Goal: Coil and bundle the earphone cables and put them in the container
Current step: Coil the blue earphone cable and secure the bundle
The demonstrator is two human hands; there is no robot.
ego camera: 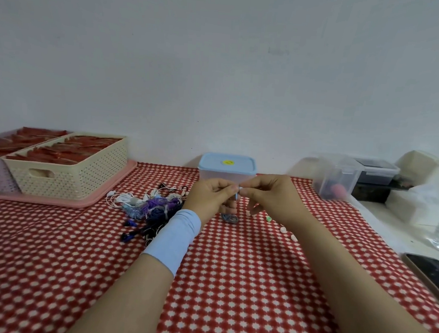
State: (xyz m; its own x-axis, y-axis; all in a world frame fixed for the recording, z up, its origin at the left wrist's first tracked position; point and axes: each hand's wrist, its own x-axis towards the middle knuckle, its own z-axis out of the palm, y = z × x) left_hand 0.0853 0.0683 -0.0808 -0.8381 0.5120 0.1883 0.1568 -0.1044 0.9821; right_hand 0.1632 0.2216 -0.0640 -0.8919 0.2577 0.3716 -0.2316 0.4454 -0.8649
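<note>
A thin pale-blue earphone cable (237, 195) is pinched by both the left hand (211, 198) and the right hand (270, 199), just in front of the lidded clear plastic container (227, 164). Left of the container, a tangled heap of white, purple and black earphones (150, 205) is judged still uncoiled; most work remains.

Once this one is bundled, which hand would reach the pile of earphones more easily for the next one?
Probably the left hand: the pile of earphones lies just beside its wrist. The right hand, pinching the same light blue strand, would have to cross over the left.
</note>
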